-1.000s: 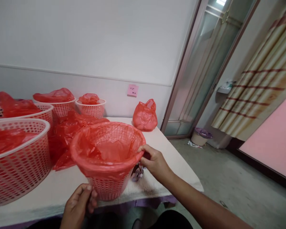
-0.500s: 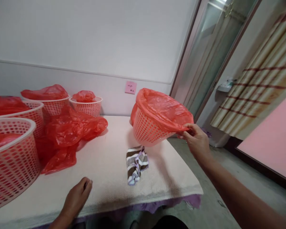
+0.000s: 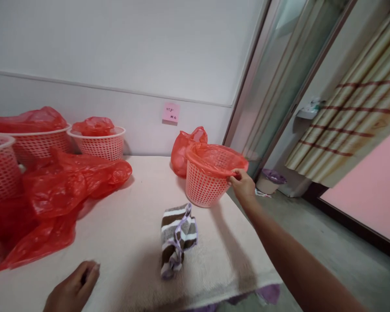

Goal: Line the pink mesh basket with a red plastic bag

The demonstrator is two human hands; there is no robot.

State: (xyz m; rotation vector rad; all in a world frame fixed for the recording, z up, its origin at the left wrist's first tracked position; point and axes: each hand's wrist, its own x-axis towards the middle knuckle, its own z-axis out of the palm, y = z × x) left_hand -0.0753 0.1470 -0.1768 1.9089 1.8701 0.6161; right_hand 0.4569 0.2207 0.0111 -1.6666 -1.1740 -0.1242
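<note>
Head camera: the small pink perforated plastic basket lined with a red plastic bag [image 3: 208,182] now stands upright at the far right corner of the cream towel-covered desk [image 3: 133,242], just in front of a knotted red plastic bag [image 3: 182,149] by the wall. Half a second earlier it was tilted in mid-air over the desk's edge, and a second ago it sat close to the person with both hands on it, so the lined basket appears to be set down and done with, placed apart from the unfinished ones on the left. The right hand [image 3: 243,186] reaches out at full arm's length, its grip pinched on the bag-covered rim on the basket's near right side (not yet let go). The left hand [image 3: 73,290] has dropped away from the basket and rests low on the desk's near edge, fingers loosely curled, grip holding nothing. A brown-and-white striped cloth with a lilac edge [image 3: 175,236] lies bunched on the desk between the two hands. To the left sprawl loose red plastic bags [image 3: 61,190] beside more pink perforated baskets [image 3: 97,143], each with a red bag stuffed inside.
</note>
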